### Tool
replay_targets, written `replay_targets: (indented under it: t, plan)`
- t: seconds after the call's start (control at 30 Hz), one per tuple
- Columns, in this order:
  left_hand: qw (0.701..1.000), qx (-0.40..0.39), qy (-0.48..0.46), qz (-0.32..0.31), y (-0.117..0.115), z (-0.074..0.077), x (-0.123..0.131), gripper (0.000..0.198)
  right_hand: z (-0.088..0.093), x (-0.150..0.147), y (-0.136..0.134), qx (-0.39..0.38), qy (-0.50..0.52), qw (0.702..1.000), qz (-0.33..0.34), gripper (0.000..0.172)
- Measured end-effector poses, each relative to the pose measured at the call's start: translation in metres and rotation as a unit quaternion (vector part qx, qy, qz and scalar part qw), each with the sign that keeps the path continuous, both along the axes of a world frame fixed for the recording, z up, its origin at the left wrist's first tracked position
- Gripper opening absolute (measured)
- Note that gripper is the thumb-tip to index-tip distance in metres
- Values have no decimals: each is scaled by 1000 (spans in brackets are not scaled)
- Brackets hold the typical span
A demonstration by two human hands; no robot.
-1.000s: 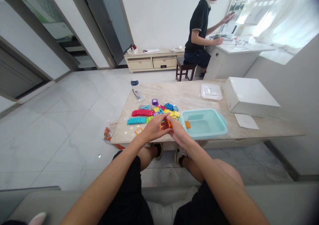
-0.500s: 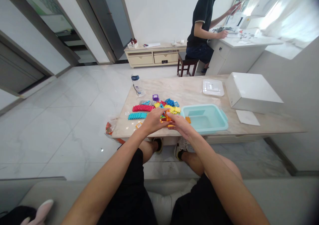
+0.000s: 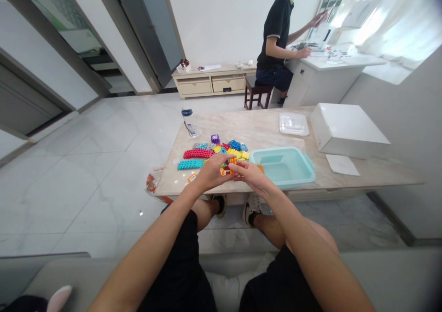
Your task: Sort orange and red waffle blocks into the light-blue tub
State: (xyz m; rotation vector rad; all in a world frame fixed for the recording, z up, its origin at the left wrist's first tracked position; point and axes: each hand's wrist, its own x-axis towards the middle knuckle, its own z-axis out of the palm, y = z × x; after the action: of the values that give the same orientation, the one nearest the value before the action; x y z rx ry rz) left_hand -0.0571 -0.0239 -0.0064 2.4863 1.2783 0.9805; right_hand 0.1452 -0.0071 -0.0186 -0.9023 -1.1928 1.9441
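Observation:
My left hand and my right hand meet over the near side of the table, both closed on an orange plastic interlocking block. Fingers cover much of it, so its full shape is hidden. Just beyond them lies a heap of coloured interlocking pieces. A red strip and a teal strip of joined pieces lie left of my hands. Yellow pieces and blue pieces are behind, with a purple block farther back. Another orange piece shows beside my right hand.
A pale turquoise plastic tub stands right of my hands. Farther off are a clear lidded container, a white box and a water bottle. Across the room a person sits at a white desk.
My hands stay together on the orange block, with small shifts of the fingers and a slight turn of the block. The whole view has tilted a little.

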Motion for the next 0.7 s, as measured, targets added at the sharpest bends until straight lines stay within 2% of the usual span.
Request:
replay_targets:
  t: [0.23, 0.7]
  plan:
    - [1000, 19, 12, 0, -1, 4, 1, 47, 2, 7, 1, 14, -39, 999, 26, 50]
    - [1000, -9, -4, 0, -2, 5, 5, 50, 0, 9, 1, 22, -54, 998, -2, 46]
